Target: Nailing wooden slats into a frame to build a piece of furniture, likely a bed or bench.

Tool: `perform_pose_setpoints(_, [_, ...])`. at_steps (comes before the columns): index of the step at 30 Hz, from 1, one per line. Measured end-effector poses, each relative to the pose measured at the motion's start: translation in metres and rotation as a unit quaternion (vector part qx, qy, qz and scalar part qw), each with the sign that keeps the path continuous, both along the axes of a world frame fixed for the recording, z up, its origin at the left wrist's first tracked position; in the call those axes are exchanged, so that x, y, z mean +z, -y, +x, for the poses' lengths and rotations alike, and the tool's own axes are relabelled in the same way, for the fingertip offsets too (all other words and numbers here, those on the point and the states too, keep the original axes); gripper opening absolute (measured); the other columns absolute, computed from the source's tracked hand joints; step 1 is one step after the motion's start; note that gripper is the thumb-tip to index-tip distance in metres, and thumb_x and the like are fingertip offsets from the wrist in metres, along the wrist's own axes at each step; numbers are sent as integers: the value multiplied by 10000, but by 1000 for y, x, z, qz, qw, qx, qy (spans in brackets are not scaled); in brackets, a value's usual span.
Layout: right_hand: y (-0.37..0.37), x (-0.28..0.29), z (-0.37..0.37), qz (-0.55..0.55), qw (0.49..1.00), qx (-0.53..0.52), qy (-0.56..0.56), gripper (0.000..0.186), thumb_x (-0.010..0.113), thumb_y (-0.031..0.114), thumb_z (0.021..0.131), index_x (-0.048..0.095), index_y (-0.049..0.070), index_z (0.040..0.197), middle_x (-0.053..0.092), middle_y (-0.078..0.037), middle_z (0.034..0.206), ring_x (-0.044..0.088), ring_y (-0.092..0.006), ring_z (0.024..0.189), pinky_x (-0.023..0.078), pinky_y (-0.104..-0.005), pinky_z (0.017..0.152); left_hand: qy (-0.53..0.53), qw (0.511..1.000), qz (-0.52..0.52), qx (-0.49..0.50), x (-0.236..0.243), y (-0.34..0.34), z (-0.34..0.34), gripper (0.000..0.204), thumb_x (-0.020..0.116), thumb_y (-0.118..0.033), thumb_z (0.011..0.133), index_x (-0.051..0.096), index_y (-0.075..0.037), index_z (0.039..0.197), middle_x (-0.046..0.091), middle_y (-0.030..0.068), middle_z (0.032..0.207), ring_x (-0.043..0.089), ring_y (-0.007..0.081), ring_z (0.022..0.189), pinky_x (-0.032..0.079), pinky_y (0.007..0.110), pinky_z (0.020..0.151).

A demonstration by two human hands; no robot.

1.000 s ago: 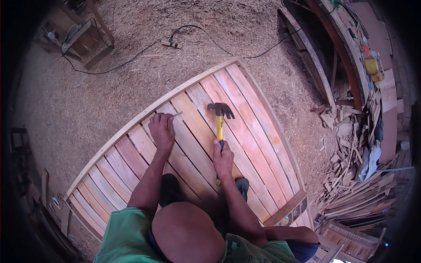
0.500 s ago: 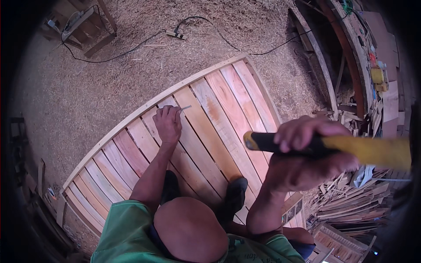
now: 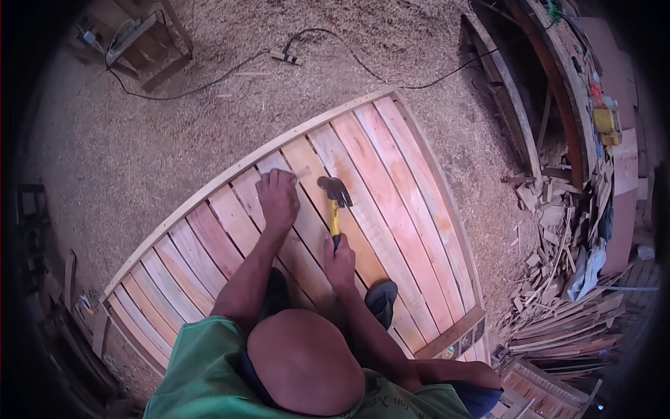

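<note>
My left hand [image 3: 279,202] is closed over a slatted wooden panel [image 3: 370,167], near its far edge. Between its fingers is a slim, nail-like metal pin [image 3: 302,172], blurred by motion, pointing to the right. My right hand [image 3: 340,260] grips the handle of a claw hammer [image 3: 335,218] with a yellow shaft and dark grip. The hammer's dark head is just right of the pin and apart from it in this view. Below both hands, one dark shoe [image 3: 380,302] rests on the slats.
Wood shavings cover the floor around the panel. A black cable runs to a socket block [image 3: 286,57] beyond it. Scrap wood [image 3: 558,328] is piled at right, below a workbench [image 3: 572,105] with a yellow tool [image 3: 607,124]. A wooden stool-like frame [image 3: 150,49] stands far left.
My right hand has swung the hammer down and left from high up at the right, to beside my left hand. My left hand stays in nearly the same place, holding the pin.
</note>
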State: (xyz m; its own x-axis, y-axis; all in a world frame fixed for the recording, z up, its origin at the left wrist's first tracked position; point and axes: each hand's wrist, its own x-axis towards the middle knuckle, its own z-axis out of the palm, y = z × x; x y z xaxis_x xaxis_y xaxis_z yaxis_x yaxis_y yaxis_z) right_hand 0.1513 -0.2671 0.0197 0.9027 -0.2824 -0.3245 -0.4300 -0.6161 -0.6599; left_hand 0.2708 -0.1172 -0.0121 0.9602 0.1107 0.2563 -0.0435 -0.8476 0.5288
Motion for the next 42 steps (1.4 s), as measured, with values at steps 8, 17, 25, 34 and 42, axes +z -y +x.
perform_pose_setpoints(8, [16, 15, 10, 11, 1000, 13, 13, 318, 575, 312, 1011, 564, -2, 961, 623, -258, 691, 634, -465, 658, 450, -533, 580, 6, 998, -32, 50, 6, -38, -53, 64, 651, -102, 897, 652, -98, 961, 585, 84, 965, 545, 292, 947, 396, 429, 816])
perform_pose_setpoints(17, [-7, 116, 69, 144, 979, 18, 143, 317, 568, 283, 1026, 526, -7, 905, 538, -115, 582, 575, -231, 506, 421, -376, 499, 24, 993, -53, 100, -5, -51, -35, 87, 695, -136, 881, 678, -126, 966, 609, 48, 968, 556, 270, 954, 396, 418, 823])
perform_pose_setpoints(25, [-11, 254, 129, 383, 819, 19, 427, 506, 549, 552, 988, 559, 46, 1009, 535, -72, 651, 507, -161, 486, 464, -308, 439, 21, 992, -40, 114, -5, -46, -34, 94, 697, -137, 869, 688, -148, 962, 607, 19, 959, 548, 252, 955, 390, 410, 823])
perform_pose_setpoints(34, [5, 49, 46, 23, 971, 153, 182, 265, 544, 254, 1005, 548, -3, 1069, 619, -206, 694, 609, -350, 577, 496, -452, 567, 6, 993, -56, 101, 0, -39, -29, 96, 687, -116, 863, 683, -134, 958, 611, 43, 968, 543, 276, 981, 389, 426, 841])
perform_pose_setpoints(42, [3, 7, 4, -26, 996, 82, -15, 335, 550, 331, 1016, 549, -3, 979, 619, -276, 705, 623, -482, 677, 448, -530, 593, 14, 996, -35, 77, 1, -40, -36, 76, 656, -98, 874, 630, -101, 945, 573, 77, 940, 530, 301, 943, 392, 428, 808])
